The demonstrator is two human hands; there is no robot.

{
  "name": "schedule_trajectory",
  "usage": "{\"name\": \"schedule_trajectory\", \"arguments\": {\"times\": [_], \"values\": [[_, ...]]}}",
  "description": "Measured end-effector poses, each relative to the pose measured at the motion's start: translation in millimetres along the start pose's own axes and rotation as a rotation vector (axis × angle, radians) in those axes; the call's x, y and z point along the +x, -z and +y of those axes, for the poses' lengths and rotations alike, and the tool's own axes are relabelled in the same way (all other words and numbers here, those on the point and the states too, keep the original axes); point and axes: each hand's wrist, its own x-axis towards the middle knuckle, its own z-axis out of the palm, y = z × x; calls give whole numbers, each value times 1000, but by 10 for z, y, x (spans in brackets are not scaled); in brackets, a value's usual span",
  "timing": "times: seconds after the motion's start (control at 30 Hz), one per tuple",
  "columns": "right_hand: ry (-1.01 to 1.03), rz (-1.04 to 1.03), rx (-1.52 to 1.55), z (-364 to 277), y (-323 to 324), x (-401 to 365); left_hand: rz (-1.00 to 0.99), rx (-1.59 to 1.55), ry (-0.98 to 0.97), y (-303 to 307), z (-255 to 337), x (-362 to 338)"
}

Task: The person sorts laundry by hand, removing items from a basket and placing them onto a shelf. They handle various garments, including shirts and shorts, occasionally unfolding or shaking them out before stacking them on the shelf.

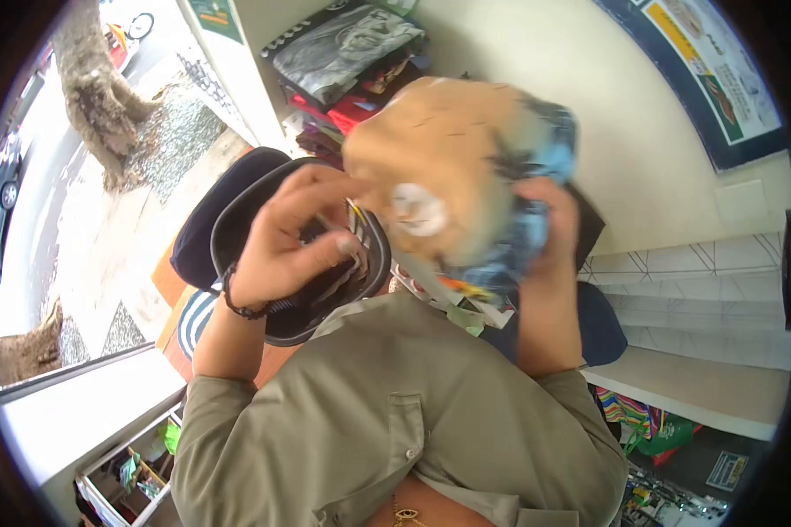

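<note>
A folded cloth item (448,132), tan with blue and dark palm-like print and a round white patch, is held up at the centre, blurred by motion. My right hand (549,224) grips its right edge. My left hand (299,233) is beside its lower left side, with the thumb and fingers curved toward each other; whether they pinch anything is hard to make out. Behind and below my left hand lies a black cap or bowl-shaped item (290,325), its hollow side up, with small things inside. A dark navy cap (206,224) sits to its left.
Folded clothes (343,53) are stacked on a shelf at the back. A window with a street and tree trunk (97,88) is at left. A white shelf (694,386) runs along the right. An open box (132,474) stands low at left.
</note>
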Motion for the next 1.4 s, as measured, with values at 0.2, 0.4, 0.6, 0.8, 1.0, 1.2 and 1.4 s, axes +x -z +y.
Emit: {"name": "schedule_trajectory", "arguments": {"times": [0.2,0.4,0.6,0.8,1.0,1.2,1.4], "values": [[111,323,-55,-687,636,-498,-4,-201,365,-1,-934,-51],[-174,918,-269,-313,2104,-806,-619,367,671,9,-2796,-1001],[-246,944,-675,-576,2509,-896,-495,818,965,-126,-3326,-1517],[295,994,-2348,-167,2053,-574,-411,988,1169,-383,-3275,-2054],[122,854,-2316,494,1993,-403,-411,1085,1041,-490,-3135,-2062],[299,851,-2159,529,2048,-465,218,1141,911,-294,-3932,-1692],[392,826,-2001,551,2051,-479,-56,832,1310,215,-3717,-1235]]}}
